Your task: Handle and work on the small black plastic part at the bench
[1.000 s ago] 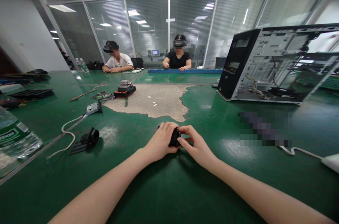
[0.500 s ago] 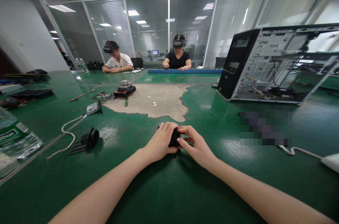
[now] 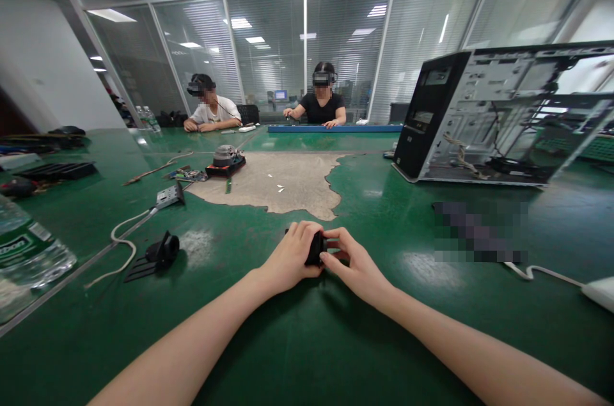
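Note:
Just in front of me, a small black part (image 3: 315,249) is held low over the green table (image 3: 307,342). My left hand (image 3: 292,252) is wrapped over its top and left side and hides much of it. The thumb and fingertips of my right hand (image 3: 352,260) pinch a piece at the right side of the same part. What that piece is cannot be made out. A black fan-shaped part with slats (image 3: 160,254) lies to the left of my hands.
An open computer case (image 3: 494,118) stands at the right, near a blurred-out dark object (image 3: 480,233) with a white cable. At the left are a water bottle (image 3: 31,246), a cable, a metal bracket (image 3: 170,195) and a heatsink fan (image 3: 226,160). Two people sit across the table.
My hands and the black part have barely moved; the right fingertips sit slightly differently. Across the table, the person in black has raised one hand outward.

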Motion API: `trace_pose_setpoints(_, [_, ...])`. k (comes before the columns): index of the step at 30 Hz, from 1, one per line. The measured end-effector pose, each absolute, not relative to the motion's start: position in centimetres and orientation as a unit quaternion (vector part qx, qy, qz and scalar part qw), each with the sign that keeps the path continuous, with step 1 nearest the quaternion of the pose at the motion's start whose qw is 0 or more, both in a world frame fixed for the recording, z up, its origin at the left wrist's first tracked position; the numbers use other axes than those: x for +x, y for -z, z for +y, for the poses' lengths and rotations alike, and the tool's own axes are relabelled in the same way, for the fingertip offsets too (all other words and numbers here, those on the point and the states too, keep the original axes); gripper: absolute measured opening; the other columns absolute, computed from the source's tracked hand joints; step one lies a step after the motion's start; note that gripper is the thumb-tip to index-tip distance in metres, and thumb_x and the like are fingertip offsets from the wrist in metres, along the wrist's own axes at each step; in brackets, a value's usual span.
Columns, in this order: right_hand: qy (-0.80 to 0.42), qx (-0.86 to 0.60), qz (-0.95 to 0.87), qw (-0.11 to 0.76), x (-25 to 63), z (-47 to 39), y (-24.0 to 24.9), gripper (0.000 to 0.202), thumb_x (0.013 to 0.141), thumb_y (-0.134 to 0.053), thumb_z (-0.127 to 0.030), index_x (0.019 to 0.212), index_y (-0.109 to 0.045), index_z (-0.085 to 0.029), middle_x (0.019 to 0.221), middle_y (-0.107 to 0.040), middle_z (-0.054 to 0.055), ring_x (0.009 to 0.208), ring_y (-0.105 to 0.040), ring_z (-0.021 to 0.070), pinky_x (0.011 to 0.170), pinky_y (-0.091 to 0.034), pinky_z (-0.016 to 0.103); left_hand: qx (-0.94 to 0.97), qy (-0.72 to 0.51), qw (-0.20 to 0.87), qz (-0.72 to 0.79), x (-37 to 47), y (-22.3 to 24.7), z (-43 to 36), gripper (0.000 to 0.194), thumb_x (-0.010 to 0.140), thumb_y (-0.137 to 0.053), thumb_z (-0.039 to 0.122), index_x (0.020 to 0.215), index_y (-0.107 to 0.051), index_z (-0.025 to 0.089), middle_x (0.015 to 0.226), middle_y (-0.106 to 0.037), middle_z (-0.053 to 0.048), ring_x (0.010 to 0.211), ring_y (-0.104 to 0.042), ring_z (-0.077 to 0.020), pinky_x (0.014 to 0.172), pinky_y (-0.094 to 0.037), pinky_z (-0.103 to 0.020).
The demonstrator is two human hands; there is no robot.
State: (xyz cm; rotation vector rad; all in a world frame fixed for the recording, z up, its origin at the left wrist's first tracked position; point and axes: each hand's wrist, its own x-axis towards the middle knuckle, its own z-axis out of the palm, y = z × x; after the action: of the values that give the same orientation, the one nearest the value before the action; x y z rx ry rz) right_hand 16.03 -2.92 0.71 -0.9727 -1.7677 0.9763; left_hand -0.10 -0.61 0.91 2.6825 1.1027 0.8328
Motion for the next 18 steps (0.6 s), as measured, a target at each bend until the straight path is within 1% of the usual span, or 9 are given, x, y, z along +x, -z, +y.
trace_pose_setpoints(3, [-0.364, -0.392, -0.717, 0.447, 16.0, -2.99, -0.69, 0.018, 0.077, -0.048, -0.021, 0.095, -0.048, -0.02, 0.098, -0.052, 0.004, 0.092, -0.053, 0.0154, 0.076, -0.047, 0.03, 0.886, -0.28, 0.061, 0.365, -0.05, -0.97, -0.65, 0.059, 0.062, -0.062, 0.017, 0.112, -0.033, 0.02, 0.107, -0.044, -0.007, 0.095, -0.042, -0.0238, 0.08, -0.038, -0.039])
trace_pose_setpoints(5, [-0.368, -0.395, -0.712, 0.448, 15.98, -2.92, -0.59, 0.018, 0.077, -0.048, -0.021, 0.095, -0.047, -0.02, 0.099, -0.051, 0.004, 0.093, -0.053, 0.0157, 0.076, -0.048, 0.03, 0.884, -0.285, 0.064, 0.366, -0.02, -0.94, -0.65, 0.057, 0.063, -0.061, 0.018, 0.112, -0.033, 0.02, 0.107, -0.044, -0.007, 0.095, -0.042, -0.0238, 0.079, -0.038, -0.039])
trace_pose_setpoints(10, [-0.396, -0.407, -0.692, 0.445, 15.93, -2.62, -0.42, 0.027, 0.076, -0.049, -0.022, 0.103, -0.043, -0.02, 0.104, -0.05, 0.006, 0.094, -0.053, 0.0165, 0.075, -0.049, 0.031, 0.884, -0.283, 0.064, 0.366, -0.01, -0.77, -0.56, 0.057, 0.062, -0.061, 0.017, 0.112, -0.033, 0.021, 0.108, -0.044, -0.007, 0.096, -0.042, -0.0239, 0.08, -0.037, -0.039])
trace_pose_setpoints(12, [-0.403, -0.407, -0.697, 0.432, 15.95, -2.61, -0.46, 0.028, 0.077, -0.048, -0.022, 0.104, -0.043, -0.02, 0.103, -0.052, 0.006, 0.091, -0.054, 0.0159, 0.077, -0.048, 0.032, 0.885, -0.281, 0.062, 0.365, -0.03, -0.74, -0.54, 0.059, 0.061, -0.062, 0.017, 0.112, -0.033, 0.02, 0.108, -0.044, -0.007, 0.096, -0.041, -0.0238, 0.08, -0.037, -0.039])
trace_pose_setpoints(15, [-0.411, -0.402, -0.703, 0.419, 15.99, -2.73, -0.56, 0.024, 0.077, -0.048, -0.022, 0.101, -0.044, -0.02, 0.098, -0.053, 0.005, 0.086, -0.056, 0.0147, 0.074, -0.049, 0.031, 0.884, -0.281, 0.063, 0.368, -0.07, -0.79, -0.57, 0.06, 0.06, -0.062, 0.016, 0.112, -0.032, 0.02, 0.108, -0.044, -0.007, 0.096, -0.041, -0.0235, 0.08, -0.037, -0.038])
trace_pose_setpoints(18, [-0.386, -0.393, -0.714, 0.433, 16.03, -2.84, -0.54, 0.022, 0.076, -0.049, -0.021, 0.098, -0.046, -0.021, 0.097, -0.052, 0.003, 0.088, -0.054, 0.0147, 0.073, -0.049, 0.029, 0.885, -0.278, 0.064, 0.367, -0.08, -0.88, -0.63, 0.061, 0.059, -0.062, 0.015, 0.112, -0.032, 0.021, 0.107, -0.044, -0.006, 0.095, -0.042, -0.0233, 0.08, -0.038, -0.038])
